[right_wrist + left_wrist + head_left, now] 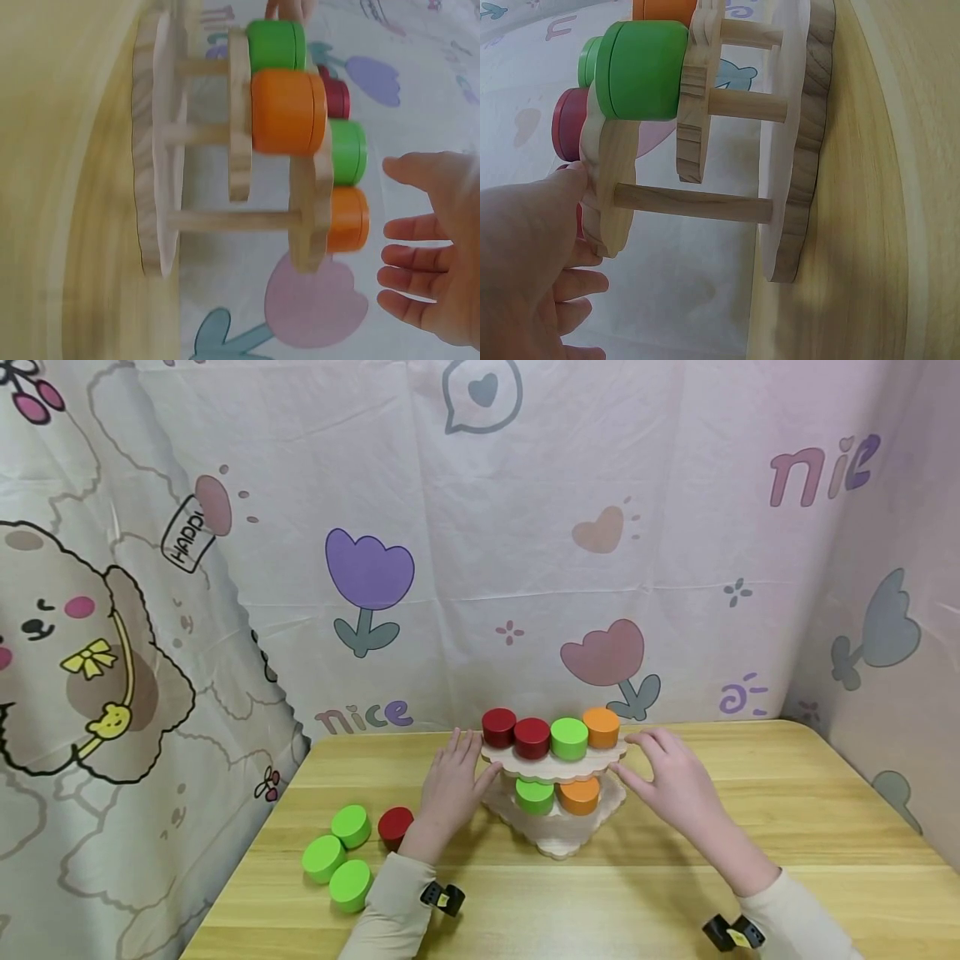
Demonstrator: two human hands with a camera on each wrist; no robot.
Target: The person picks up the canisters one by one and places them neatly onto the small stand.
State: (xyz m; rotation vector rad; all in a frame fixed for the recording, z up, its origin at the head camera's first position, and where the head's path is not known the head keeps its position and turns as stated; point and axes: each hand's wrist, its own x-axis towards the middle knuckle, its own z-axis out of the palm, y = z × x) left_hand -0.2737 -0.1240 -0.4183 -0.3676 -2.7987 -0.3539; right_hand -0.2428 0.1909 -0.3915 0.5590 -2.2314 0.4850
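A tiered wooden stand [558, 767] with scalloped edges has shelves raised on dowel posts [694, 202]. Along its top shelf sit a red cylinder [498, 728], a second red one [532, 738], a green cylinder [569, 739] and an orange one [602, 728]. The lower shelf bears a green cylinder [535, 796] and an orange cylinder [580, 795]. My left hand [452, 785] touches the top shelf's left edge, thumb near a red cylinder, fingers extended. On the right side, my right hand [678, 777] is held beside the shelf, fingers spread and holding nothing.
Left of my left forearm, several loose green cylinders [324, 858] stand on the wooden table [750, 827]. A red cylinder [395, 827] is partly hidden by that wrist. A printed cloth [487, 527] hangs behind the table.
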